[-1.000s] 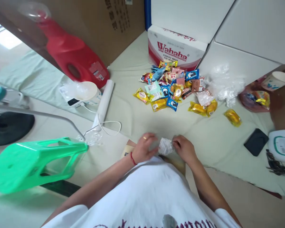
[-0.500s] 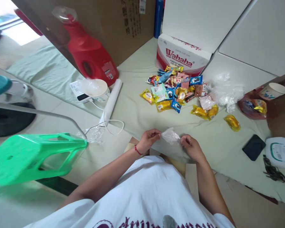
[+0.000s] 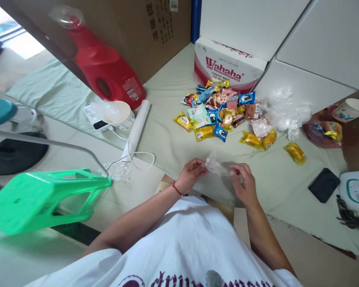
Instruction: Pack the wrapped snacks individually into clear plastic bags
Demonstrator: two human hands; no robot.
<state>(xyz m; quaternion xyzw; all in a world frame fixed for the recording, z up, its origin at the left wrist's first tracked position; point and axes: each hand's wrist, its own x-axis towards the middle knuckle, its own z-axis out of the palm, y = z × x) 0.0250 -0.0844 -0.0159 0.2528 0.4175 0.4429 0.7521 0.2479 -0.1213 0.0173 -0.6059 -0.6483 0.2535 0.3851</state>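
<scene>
A small clear plastic bag (image 3: 215,165) hangs crumpled between my two hands, above the cloth in front of my body. My left hand (image 3: 193,174), with a red cord at the wrist, pinches its left end. At its thin right end, the fingertips of my right hand (image 3: 243,182) are bent in a loose pinch; blur there makes the contact hard to see. Beyond both hands lies a pile of wrapped snacks (image 3: 214,115) in yellow, blue, pink and brown packets. A heap of clear plastic bags (image 3: 287,113) sits to the right of the pile.
Behind the snacks stands a Wahaba-type white and red carton (image 3: 227,65). To the left are a red jug (image 3: 107,71), a paper cup (image 3: 122,113), a white roll (image 3: 136,129) and a green stool (image 3: 48,199). A black phone-like object (image 3: 324,185) and a reddish bowl (image 3: 323,131) are at right.
The plastic bag is less stretched and has bunched towards my left hand. My right hand has turned, with a wider gap between thumb and fingers. The view has shifted slightly.
</scene>
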